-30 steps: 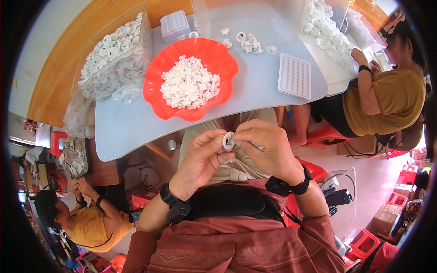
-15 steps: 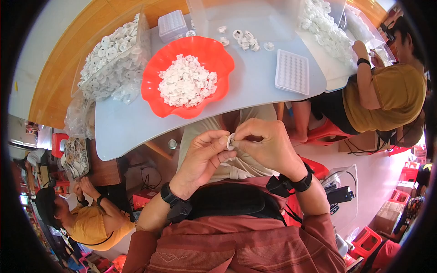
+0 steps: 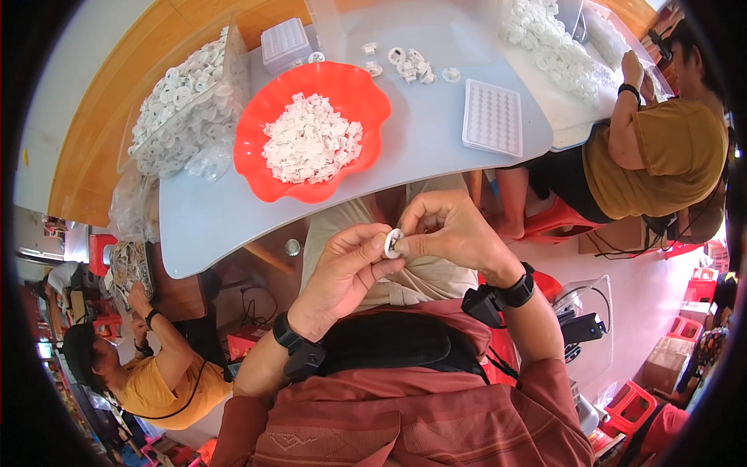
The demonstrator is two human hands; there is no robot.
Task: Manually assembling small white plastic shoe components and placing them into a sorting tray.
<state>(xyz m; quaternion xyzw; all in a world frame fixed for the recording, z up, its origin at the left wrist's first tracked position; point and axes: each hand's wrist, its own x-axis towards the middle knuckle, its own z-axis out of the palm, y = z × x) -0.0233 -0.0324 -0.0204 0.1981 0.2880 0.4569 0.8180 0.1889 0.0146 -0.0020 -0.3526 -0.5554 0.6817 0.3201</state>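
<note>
Over my lap, short of the table's edge, my left hand [image 3: 346,261] pinches a small round white plastic part [image 3: 391,244] between thumb and fingers. My right hand [image 3: 447,232] is closed at the part's right side, thumb and forefinger pressed against its dark middle. Whether those fingertips also hold a tiny separate piece is hidden. Beyond my hands, a red scalloped bowl [image 3: 366,93] holds a heap of small white plastic pieces [image 3: 311,138]. More round white parts [image 3: 412,66] lie loose on the light blue table [image 3: 420,128].
A clear bin [image 3: 187,93] of white parts stands at the left, beside a stacked tray block [image 3: 284,43]. A white grid tray [image 3: 492,118] lies near the table's right end. Co-workers sit at the right [image 3: 661,156] and lower left [image 3: 156,373]. Another white pile [image 3: 537,39] is far right.
The view has shifted slightly. The round part has turned so its face shows more, while my right fingers have moved a little at it. The co-workers' arms have moved.
</note>
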